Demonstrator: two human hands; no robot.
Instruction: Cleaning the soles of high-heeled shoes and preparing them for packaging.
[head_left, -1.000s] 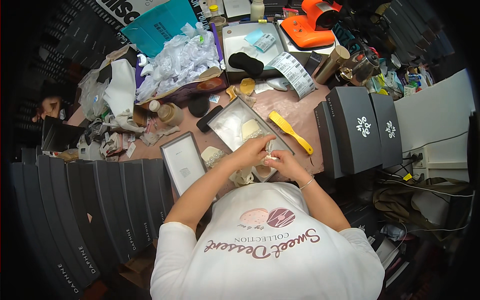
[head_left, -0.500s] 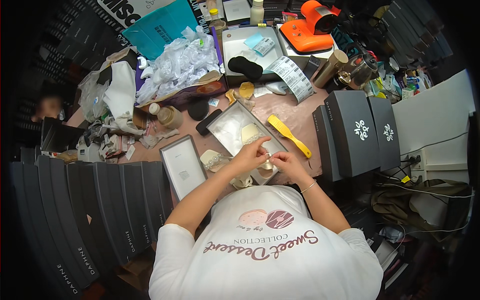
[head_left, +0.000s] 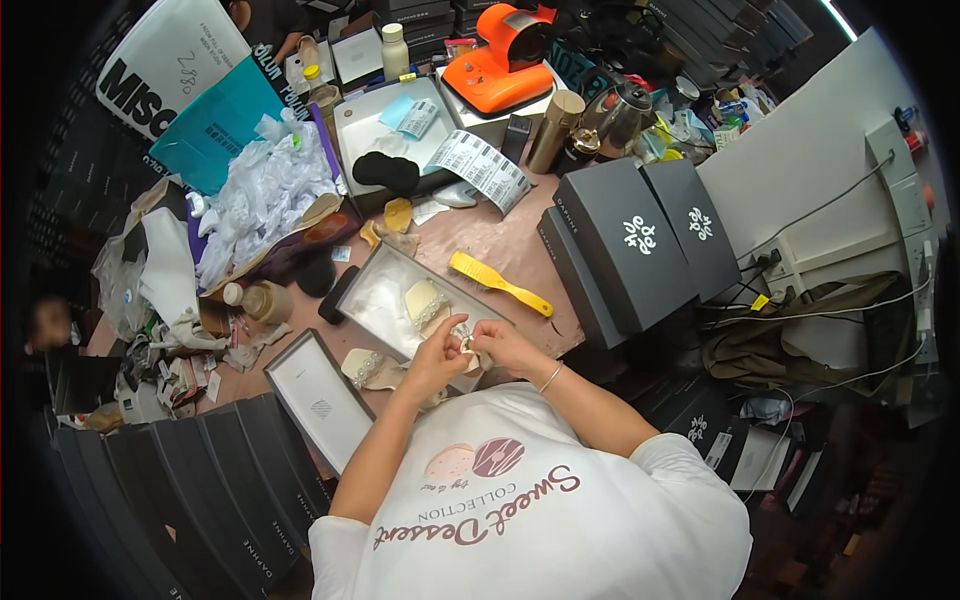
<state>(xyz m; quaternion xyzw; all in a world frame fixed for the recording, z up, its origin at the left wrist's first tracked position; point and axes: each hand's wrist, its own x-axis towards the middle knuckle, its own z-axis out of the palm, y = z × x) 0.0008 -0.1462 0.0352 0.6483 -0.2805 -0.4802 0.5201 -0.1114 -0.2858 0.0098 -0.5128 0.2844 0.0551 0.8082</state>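
Inside an open grey shoebox (head_left: 375, 262), a cream sandal (head_left: 424, 300) with a pearl-trimmed band lies among white tissue paper. Over the near end of that box, my left hand (head_left: 438, 360) and my right hand (head_left: 505, 346) meet, their fingertips pinched together on a small whitish, shiny piece (head_left: 464, 336). I cannot tell whether it belongs to the sandal's strap. The matching sandal (head_left: 362, 368) rests left of the box, partly behind my left forearm. Next to it lies the grey box lid (head_left: 312, 395), its pale inside facing up.
A yellow brush (head_left: 500, 283) lies right of the shoebox. Dark shoeboxes (head_left: 620, 245) stand at the right, and more (head_left: 235, 480) line the left. Behind are crumpled white paper (head_left: 265, 190), a label strip (head_left: 480, 165), an orange machine (head_left: 497, 70) and a small bottle (head_left: 268, 300).
My view has turned, so the scene sits further left. My left index finger, stretched out before, is now curled in, and both hands meet closely over the whitish piece.
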